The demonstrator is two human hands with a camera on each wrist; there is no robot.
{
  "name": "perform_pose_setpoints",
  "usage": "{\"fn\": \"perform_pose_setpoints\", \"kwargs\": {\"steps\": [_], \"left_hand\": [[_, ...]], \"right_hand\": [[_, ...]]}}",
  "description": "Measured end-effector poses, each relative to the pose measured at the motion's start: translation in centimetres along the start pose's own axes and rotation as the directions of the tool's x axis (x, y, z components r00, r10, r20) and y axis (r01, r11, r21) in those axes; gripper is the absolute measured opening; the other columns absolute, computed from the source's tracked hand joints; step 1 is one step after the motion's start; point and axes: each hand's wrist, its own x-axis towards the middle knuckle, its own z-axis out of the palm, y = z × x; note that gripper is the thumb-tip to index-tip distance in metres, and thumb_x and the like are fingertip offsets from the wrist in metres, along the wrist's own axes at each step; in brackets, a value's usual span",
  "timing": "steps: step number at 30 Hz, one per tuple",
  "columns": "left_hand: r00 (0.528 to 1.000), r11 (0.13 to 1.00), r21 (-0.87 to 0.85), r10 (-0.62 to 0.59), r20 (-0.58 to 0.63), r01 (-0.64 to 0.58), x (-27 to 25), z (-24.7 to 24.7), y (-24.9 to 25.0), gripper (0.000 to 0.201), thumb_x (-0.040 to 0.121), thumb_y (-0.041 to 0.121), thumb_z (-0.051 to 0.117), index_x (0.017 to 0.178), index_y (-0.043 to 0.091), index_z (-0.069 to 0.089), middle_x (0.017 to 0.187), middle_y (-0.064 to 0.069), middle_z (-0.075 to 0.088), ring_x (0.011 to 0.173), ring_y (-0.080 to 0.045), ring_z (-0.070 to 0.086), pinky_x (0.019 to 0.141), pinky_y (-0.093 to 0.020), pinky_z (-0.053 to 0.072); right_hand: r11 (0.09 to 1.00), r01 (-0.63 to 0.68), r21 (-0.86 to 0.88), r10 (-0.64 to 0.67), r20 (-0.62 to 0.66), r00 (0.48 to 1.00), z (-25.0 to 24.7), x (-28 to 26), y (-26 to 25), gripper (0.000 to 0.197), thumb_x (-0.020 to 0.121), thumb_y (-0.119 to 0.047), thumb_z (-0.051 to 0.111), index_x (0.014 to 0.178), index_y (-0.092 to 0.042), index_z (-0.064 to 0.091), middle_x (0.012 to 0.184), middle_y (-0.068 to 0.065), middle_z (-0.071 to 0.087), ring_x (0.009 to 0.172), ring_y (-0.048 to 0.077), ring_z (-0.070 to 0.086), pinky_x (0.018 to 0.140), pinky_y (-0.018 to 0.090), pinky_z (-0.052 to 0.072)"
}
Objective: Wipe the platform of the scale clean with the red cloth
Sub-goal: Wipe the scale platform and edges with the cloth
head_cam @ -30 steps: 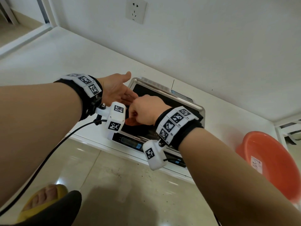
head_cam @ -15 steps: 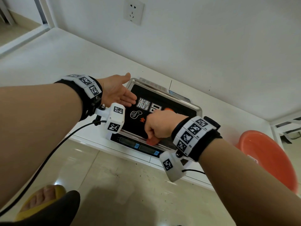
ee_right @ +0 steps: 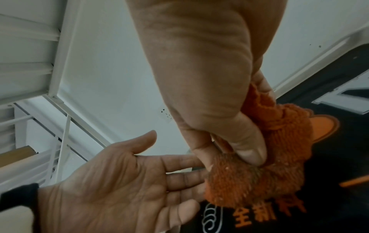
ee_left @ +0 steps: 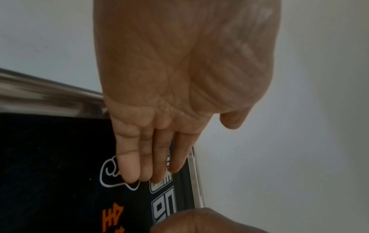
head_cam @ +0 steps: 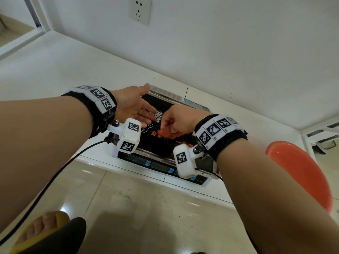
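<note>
The scale (head_cam: 161, 165) sits on a white ledge against the wall, with a steel-rimmed platform (head_cam: 159, 143) covered by a black printed sheet (ee_left: 49, 157). My right hand (head_cam: 176, 119) grips the bunched red cloth (head_cam: 166, 134) (ee_right: 257, 176) and presses it on the middle of the platform. My left hand (head_cam: 135, 107) (ee_left: 151, 157) is held flat, palm up, fingers straight, over the platform's left part, with its fingertips close to the cloth. In the right wrist view the left palm (ee_right: 119, 186) lies just left of the cloth.
An orange plastic basin (head_cam: 300, 173) stands on the floor to the right of the scale. The white wall with a socket (head_cam: 140, 11) rises directly behind the ledge. A black cable (head_cam: 55, 173) hangs from my left wrist. My foot in a yellow slipper (head_cam: 40, 230) is at the lower left.
My right hand has swept the cloth from the platform's near edge back toward its middle, close to the left fingertips. The left hand has stayed open in the same place.
</note>
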Motion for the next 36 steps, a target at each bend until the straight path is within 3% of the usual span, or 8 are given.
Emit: {"fn": "perform_pose_setpoints", "kwargs": {"steps": [7,11,14,17,22,27,32,36], "left_hand": [[0.999,0.983,-0.178,0.037,-0.011,-0.038,-0.4,-2.2,0.0,0.093,0.087,0.075,0.018,0.138,0.003,0.045,0.134,-0.019,0.057,0.123,-0.032,0.054,0.103,-0.044,0.042],[0.999,0.985,-0.169,0.026,-0.024,-0.029,-0.7,-3.1,-0.4,0.093,0.087,0.075,0.019,0.137,0.002,0.047,0.133,-0.019,0.057,0.123,-0.034,0.053,0.105,-0.047,0.041],[1.000,0.993,-0.121,0.009,-0.027,-0.013,-0.8,-2.9,-0.4,0.092,0.087,0.075,0.018,0.137,0.003,0.047,0.135,-0.019,0.055,0.128,-0.035,0.049,0.108,-0.047,0.038],[1.000,0.995,-0.101,0.013,-0.022,-0.016,-0.9,-2.5,-0.3,0.092,0.087,0.075,0.017,0.136,0.004,0.049,0.134,-0.019,0.056,0.130,-0.034,0.047,0.109,-0.046,0.037],[0.999,0.989,-0.146,0.019,-0.031,-0.024,-1.0,-3.3,-0.5,0.092,0.087,0.075,0.020,0.134,0.003,0.050,0.131,-0.020,0.058,0.123,-0.035,0.053,0.106,-0.049,0.040],[0.999,0.988,-0.154,0.022,-0.029,-0.026,-0.8,-3.9,-0.7,0.092,0.085,0.077,0.020,0.132,0.004,0.052,0.127,-0.020,0.061,0.120,-0.035,0.056,0.103,-0.047,0.043],[0.998,0.982,-0.183,0.028,-0.049,-0.036,-1.0,-4.7,-0.9,0.093,0.084,0.078,0.022,0.133,0.005,0.051,0.128,-0.019,0.058,0.117,-0.034,0.057,0.109,-0.046,0.037],[0.998,0.980,-0.193,0.042,-0.056,-0.052,-1.1,-4.3,-0.5,0.093,0.084,0.078,0.022,0.134,0.006,0.052,0.119,-0.016,0.059,0.118,-0.030,0.054,0.108,-0.043,0.038]], "right_hand": [[0.984,0.049,0.169,-0.050,-0.001,0.999,0.6,1.6,-1.5,0.023,0.091,0.007,0.061,0.099,-0.010,0.073,0.092,0.002,0.077,0.085,0.012,0.075,0.081,0.036,0.063],[0.905,0.014,0.424,0.003,-0.041,0.999,1.2,1.7,-1.3,0.023,0.092,0.018,0.053,0.102,0.002,0.067,0.081,0.003,0.072,0.065,0.001,0.072,0.064,0.024,0.062],[0.964,0.037,0.264,-0.026,-0.045,0.999,1.6,1.6,-1.6,0.018,0.089,0.010,0.063,0.097,-0.004,0.073,0.088,0.003,0.076,0.078,0.010,0.074,0.079,0.035,0.064],[0.998,0.051,0.042,-0.054,0.074,0.996,1.6,0.9,-1.7,0.019,0.087,0.003,0.067,0.092,-0.013,0.076,0.087,-0.003,0.076,0.081,0.011,0.073,0.077,0.030,0.063],[0.984,0.032,0.175,-0.016,-0.096,0.995,0.3,0.5,-1.0,0.025,0.085,0.008,0.064,0.085,-0.016,0.071,0.083,-0.008,0.075,0.070,-0.005,0.069,0.059,0.012,0.053],[0.908,0.112,0.403,0.011,-0.289,0.957,2.2,2.8,-2.6,0.036,0.085,0.014,0.060,0.075,-0.020,0.067,0.092,0.011,0.074,0.085,0.026,0.074,0.068,0.038,0.065],[0.938,0.206,0.279,-0.143,-0.231,0.962,3.6,3.5,-3.6,0.029,0.087,0.006,0.064,0.082,-0.021,0.074,0.095,0.003,0.074,0.086,0.016,0.074,0.071,0.029,0.064],[0.956,0.215,0.201,-0.202,-0.085,0.976,3.7,2.6,-3.4,0.020,0.086,0.000,0.069,0.088,-0.018,0.077,0.094,0.001,0.078,0.090,0.014,0.074,0.081,0.038,0.063]]}}
